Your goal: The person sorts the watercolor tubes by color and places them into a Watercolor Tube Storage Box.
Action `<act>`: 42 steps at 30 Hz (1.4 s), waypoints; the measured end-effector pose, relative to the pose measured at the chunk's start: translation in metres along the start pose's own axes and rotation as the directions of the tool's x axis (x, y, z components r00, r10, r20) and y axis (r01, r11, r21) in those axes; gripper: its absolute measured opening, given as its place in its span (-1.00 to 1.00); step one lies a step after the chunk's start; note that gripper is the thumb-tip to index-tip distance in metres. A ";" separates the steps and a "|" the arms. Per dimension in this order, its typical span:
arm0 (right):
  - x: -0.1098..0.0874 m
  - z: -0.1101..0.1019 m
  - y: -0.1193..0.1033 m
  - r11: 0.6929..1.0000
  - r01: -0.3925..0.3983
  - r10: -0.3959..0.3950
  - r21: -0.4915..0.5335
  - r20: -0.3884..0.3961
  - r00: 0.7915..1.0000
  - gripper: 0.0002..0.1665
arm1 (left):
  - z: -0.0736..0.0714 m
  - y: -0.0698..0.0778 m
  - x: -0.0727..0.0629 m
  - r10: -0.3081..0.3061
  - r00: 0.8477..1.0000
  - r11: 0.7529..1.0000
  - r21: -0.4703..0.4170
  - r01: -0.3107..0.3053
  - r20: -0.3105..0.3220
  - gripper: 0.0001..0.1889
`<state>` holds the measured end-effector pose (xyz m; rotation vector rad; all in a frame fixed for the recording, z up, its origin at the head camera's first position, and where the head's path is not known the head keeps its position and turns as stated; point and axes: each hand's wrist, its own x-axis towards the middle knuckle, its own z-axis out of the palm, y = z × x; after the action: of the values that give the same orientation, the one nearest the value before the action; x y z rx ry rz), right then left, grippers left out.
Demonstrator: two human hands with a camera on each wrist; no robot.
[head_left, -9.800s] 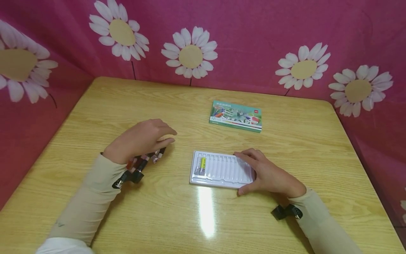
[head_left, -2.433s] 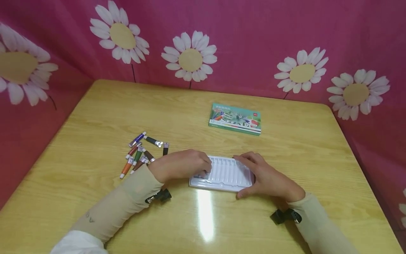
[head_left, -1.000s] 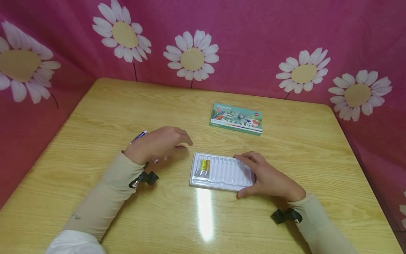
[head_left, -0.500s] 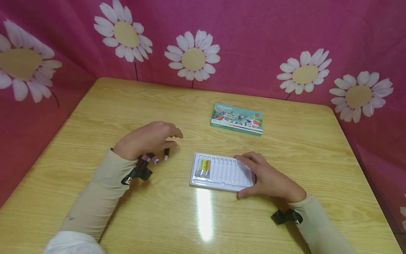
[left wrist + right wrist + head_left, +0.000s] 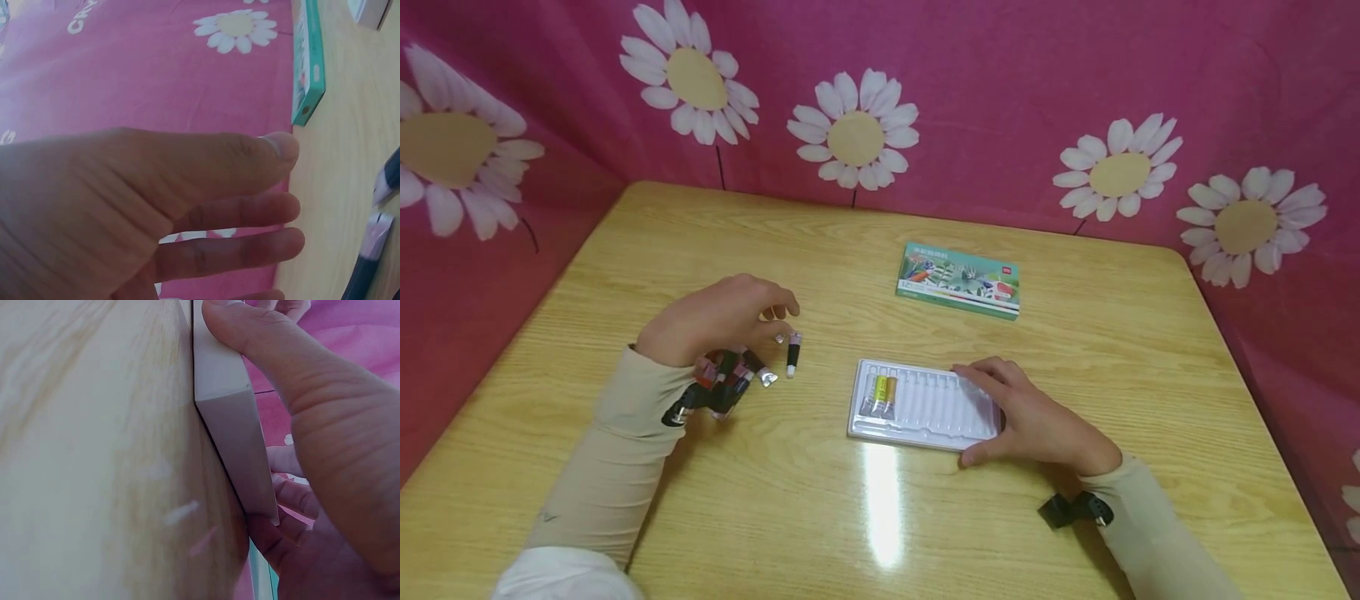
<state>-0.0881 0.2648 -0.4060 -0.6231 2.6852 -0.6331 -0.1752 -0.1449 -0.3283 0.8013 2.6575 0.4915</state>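
My left hand [image 5: 722, 317] hovers above a heap of loose paint tubes [image 5: 722, 379], hiding part of it. Nothing is between its fingers; in the left wrist view the thumb and fingers [image 5: 269, 245] stretch apart from one another. Close to the fingertips lies a black paint tube [image 5: 793, 356], cap toward me. A white plastic tray [image 5: 936, 404] with narrow slots has three paint tubes [image 5: 882, 393], pale, yellow and ochre, side by side at its left end. My right hand [image 5: 1045, 417] grips the tray's right end, thumb on the near side and fingers on the far side.
A flat green paint box [image 5: 958, 281] with a flower picture lies farther back, behind the tray. The wooden table [image 5: 1075, 333] meets a pink daisy-patterned cloth [image 5: 970, 108] at its back and sides.
The ochre tube has joined the other two in the tray. Since then my left hand has drawn back left over the loose tubes. My right hand has stayed on the tray.
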 end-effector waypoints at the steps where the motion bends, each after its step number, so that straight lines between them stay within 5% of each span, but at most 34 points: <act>1: 0.000 0.000 0.000 1.000 -0.002 0.002 0.000 0.000 1.000 0.41 | -0.001 -0.002 -0.001 -0.001 1.000 1.000 -0.007 0.001 -0.005 -0.64; 11: -0.001 0.000 -0.001 1.000 -0.009 0.009 0.015 0.010 1.000 0.39 | -0.010 -0.018 -0.011 -0.114 0.993 0.993 -0.025 0.113 -0.038 -0.66; 42: 0.001 0.000 0.000 1.000 -0.021 0.021 0.010 0.008 1.000 0.40 | -0.019 -0.037 -0.019 -0.164 0.986 0.986 -0.029 0.162 -0.044 -0.69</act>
<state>-0.0891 0.2638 -0.4064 -0.5931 2.6759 -0.6371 -0.1850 -0.1894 -0.3233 0.5653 2.7246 0.5050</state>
